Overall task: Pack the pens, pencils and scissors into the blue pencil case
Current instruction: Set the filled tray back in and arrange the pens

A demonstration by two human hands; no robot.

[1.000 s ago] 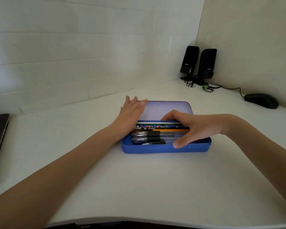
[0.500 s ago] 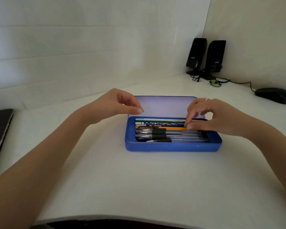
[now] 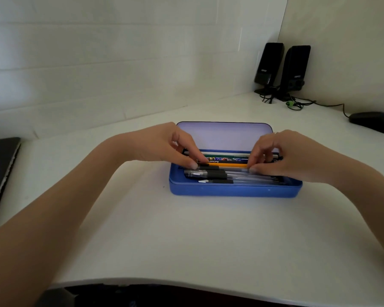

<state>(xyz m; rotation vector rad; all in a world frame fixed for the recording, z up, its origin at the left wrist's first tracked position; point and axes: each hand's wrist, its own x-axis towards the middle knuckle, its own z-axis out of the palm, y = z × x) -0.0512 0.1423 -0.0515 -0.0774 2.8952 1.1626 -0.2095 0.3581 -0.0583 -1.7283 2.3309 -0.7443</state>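
The blue pencil case [image 3: 235, 190] lies open on the white desk, its pale lid [image 3: 224, 136] tilted back. Inside lie clear pens with black grips [image 3: 215, 175], an orange pencil [image 3: 227, 165], a patterned pencil [image 3: 226, 160] and a green one [image 3: 226, 155]. My left hand [image 3: 164, 145] pinches the orange pencil's dark left end with thumb and forefinger. My right hand [image 3: 286, 156] has its fingertips closed on the right end. The right hand hides the right part of the case. No scissors show.
Two black speakers [image 3: 268, 65] [image 3: 295, 69] with tangled cables [image 3: 295, 104] stand in the back right corner. A black mouse [image 3: 375, 121] lies at the far right. A dark laptop [image 3: 0, 173] sits at the left edge. The desk's front edge curves just below my forearms.
My left hand came off the lid and dropped to the pencils' left end. My right hand lifted from lying flat over the pens and now pinches at their right end.
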